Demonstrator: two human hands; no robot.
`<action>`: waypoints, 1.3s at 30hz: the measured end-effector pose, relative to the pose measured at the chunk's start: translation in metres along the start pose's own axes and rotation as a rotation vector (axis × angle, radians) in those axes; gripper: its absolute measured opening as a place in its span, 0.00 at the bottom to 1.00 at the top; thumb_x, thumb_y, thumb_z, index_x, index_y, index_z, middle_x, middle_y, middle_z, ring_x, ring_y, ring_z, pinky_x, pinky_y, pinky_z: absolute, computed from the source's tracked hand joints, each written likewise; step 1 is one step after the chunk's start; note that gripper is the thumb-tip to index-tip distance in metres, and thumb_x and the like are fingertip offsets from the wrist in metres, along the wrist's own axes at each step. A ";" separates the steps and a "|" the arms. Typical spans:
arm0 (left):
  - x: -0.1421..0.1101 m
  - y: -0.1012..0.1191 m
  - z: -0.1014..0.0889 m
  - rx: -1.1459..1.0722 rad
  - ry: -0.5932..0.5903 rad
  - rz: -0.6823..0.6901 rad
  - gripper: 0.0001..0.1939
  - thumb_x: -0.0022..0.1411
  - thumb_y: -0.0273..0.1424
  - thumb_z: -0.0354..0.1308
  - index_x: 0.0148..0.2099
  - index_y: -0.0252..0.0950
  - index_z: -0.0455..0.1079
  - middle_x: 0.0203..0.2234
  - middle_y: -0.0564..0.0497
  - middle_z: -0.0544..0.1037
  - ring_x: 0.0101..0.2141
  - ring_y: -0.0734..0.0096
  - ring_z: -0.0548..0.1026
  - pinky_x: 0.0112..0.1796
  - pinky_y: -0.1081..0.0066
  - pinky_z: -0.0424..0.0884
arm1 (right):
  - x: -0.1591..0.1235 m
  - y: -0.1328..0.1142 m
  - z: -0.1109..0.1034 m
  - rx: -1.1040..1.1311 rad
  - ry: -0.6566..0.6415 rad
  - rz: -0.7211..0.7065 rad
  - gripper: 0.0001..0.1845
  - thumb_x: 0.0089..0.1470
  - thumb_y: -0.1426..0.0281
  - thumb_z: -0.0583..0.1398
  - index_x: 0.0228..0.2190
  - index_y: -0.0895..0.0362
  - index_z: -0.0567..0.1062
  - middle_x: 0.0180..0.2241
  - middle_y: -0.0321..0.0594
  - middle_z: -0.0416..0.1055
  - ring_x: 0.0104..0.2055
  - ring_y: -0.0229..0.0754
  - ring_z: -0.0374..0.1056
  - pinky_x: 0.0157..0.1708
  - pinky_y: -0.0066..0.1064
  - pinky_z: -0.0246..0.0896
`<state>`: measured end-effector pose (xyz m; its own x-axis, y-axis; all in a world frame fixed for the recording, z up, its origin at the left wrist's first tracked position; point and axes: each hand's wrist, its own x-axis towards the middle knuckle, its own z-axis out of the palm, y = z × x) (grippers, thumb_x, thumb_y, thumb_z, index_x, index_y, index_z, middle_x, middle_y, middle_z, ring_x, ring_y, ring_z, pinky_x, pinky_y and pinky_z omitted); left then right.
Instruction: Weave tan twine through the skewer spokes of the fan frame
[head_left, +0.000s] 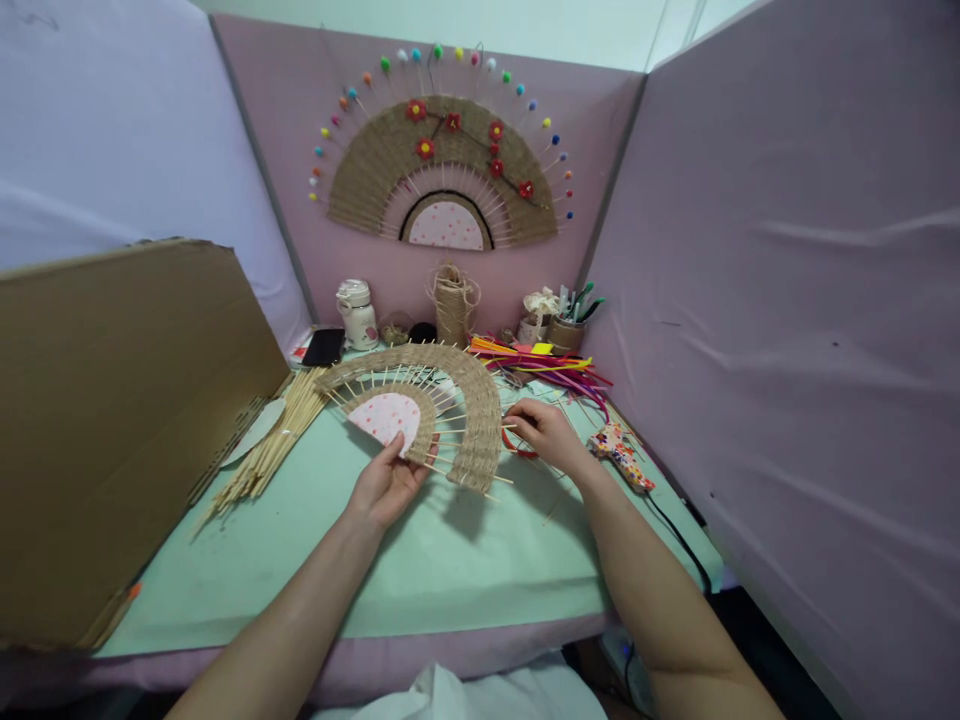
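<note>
My left hand (pixel 386 485) grips a half-round fan (pixel 457 400) woven of jute twine on wooden skewers, thumb on its pink dotted centre (pixel 386 413). The fan is lifted a little above the green table top (pixel 450 570). My right hand (pixel 547 432) rests on the table just right of the fan's edge, fingers curled around something red (pixel 517 445) that I cannot make out.
A finished fan (pixel 446 170) with red flowers and coloured beads hangs on the back wall. A large cardboard sheet (pixel 112 420) leans at left beside a bundle of skewers (pixel 270 445). Pipe cleaners (pixel 547 365), a twine spool (pixel 454 300), jars and a patterned glue gun (pixel 622 455) lie behind and right.
</note>
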<state>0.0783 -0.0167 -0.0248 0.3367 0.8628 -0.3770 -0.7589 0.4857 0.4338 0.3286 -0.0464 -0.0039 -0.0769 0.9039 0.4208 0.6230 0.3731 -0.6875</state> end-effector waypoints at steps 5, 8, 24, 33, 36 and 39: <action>-0.004 0.000 0.004 0.018 -0.027 0.010 0.16 0.65 0.24 0.45 0.53 0.34 0.63 0.34 0.43 0.79 0.35 0.61 0.79 0.34 0.67 0.77 | 0.001 0.004 -0.007 -0.018 -0.005 -0.154 0.10 0.56 0.65 0.54 0.31 0.55 0.74 0.31 0.42 0.70 0.35 0.41 0.64 0.37 0.32 0.57; -0.006 0.000 0.006 0.027 -0.026 0.011 0.16 0.65 0.24 0.45 0.53 0.34 0.63 0.34 0.44 0.79 0.35 0.61 0.79 0.33 0.67 0.77 | 0.002 0.009 -0.009 -0.054 0.019 -0.193 0.11 0.58 0.65 0.53 0.34 0.55 0.74 0.32 0.43 0.69 0.36 0.41 0.64 0.37 0.32 0.56; -0.004 0.008 0.000 0.157 -0.062 0.017 0.18 0.64 0.22 0.46 0.55 0.33 0.61 0.35 0.41 0.79 0.35 0.60 0.79 0.33 0.66 0.77 | 0.000 0.005 -0.018 -0.379 0.318 -0.293 0.10 0.54 0.63 0.59 0.27 0.56 0.71 0.26 0.37 0.70 0.32 0.39 0.64 0.39 0.35 0.50; -0.006 0.026 -0.006 0.277 -0.111 0.031 0.21 0.62 0.21 0.49 0.57 0.36 0.60 0.38 0.43 0.79 0.37 0.60 0.79 0.35 0.64 0.76 | 0.001 0.009 -0.015 -0.257 0.220 -0.275 0.07 0.57 0.67 0.56 0.32 0.55 0.73 0.31 0.40 0.72 0.36 0.41 0.65 0.39 0.34 0.54; -0.007 0.030 -0.006 0.302 -0.131 0.022 0.22 0.62 0.21 0.49 0.58 0.37 0.59 0.39 0.43 0.79 0.37 0.60 0.78 0.34 0.65 0.76 | 0.002 0.007 -0.017 -0.203 0.224 -0.248 0.08 0.56 0.66 0.57 0.29 0.55 0.73 0.29 0.39 0.72 0.33 0.41 0.65 0.36 0.33 0.56; -0.007 0.031 -0.007 0.321 -0.167 -0.001 0.23 0.62 0.22 0.49 0.59 0.37 0.58 0.40 0.42 0.78 0.38 0.59 0.78 0.35 0.65 0.76 | 0.001 0.005 -0.018 -0.155 0.233 -0.219 0.09 0.55 0.65 0.57 0.27 0.55 0.74 0.28 0.39 0.72 0.32 0.41 0.65 0.35 0.33 0.57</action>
<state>0.0486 -0.0085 -0.0140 0.4438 0.8604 -0.2507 -0.5536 0.4832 0.6783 0.3455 -0.0468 0.0033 -0.0534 0.7271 0.6844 0.7234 0.5007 -0.4755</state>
